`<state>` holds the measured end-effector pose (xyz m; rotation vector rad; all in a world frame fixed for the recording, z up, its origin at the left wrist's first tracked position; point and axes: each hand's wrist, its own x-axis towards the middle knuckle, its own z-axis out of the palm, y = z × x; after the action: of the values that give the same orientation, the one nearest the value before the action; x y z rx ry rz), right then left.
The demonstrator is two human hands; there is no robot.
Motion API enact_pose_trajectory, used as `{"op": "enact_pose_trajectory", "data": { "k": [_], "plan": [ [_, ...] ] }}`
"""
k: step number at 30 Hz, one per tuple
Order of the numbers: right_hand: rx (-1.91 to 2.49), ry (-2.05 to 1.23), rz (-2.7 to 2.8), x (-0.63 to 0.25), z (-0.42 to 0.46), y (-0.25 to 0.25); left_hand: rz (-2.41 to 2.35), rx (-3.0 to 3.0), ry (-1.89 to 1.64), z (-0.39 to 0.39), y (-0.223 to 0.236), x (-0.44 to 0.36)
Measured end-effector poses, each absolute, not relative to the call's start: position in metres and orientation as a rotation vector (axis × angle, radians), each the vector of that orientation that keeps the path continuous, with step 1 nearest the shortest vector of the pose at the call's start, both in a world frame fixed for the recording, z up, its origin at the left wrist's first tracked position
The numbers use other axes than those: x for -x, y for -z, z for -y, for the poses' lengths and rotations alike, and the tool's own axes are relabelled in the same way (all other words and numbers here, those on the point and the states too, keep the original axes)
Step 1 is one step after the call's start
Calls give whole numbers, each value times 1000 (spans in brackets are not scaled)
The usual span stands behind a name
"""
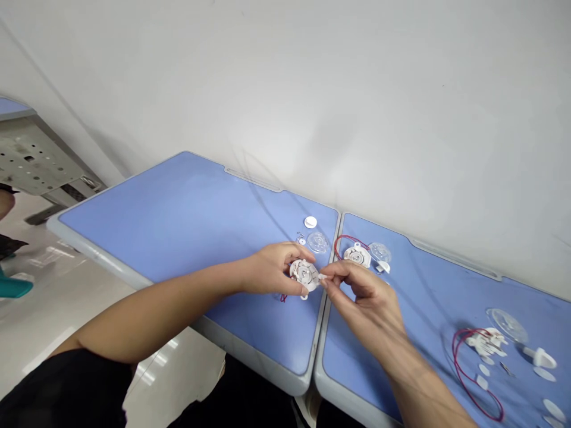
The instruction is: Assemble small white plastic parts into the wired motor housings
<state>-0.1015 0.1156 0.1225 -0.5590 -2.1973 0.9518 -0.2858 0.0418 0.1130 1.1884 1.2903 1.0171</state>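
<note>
We find the white round housing (305, 274) in the left hand (276, 270), above the blue left desk (178, 214), near its seam with the neighbouring one. Our left thumb and fingers close around its rim from the side, open only to its width. Our right hand (370, 294) is in a near-closed pinch, thumb and index fingertips meeting on a small white piece (322, 277) at the housing's edge; we cannot tell whether the two are joined. Red wire (284, 298) shows just below.

We judge the housing light and stiff, probably moulded plastic, with a smooth rim that could slip slightly under a loose hold. Its thin inner details and the wire look the most fragile. We rate the outer rim, at opposite sides, as the sound hold; light pressure should suffice, with fingertips clear of the open face.
</note>
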Motion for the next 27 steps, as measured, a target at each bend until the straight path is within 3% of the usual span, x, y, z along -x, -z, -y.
{"op": "enact_pose_trajectory", "data": {
  "k": [11, 27],
  "plan": [
    [431, -522, 2224, 107, -107, -122, -1146, -930, -1019, -42, -119, 283],
    [341, -457, 2228, 109, -105, -115, -1142, -900, -1027, -43, -119, 282]
  ]
}}
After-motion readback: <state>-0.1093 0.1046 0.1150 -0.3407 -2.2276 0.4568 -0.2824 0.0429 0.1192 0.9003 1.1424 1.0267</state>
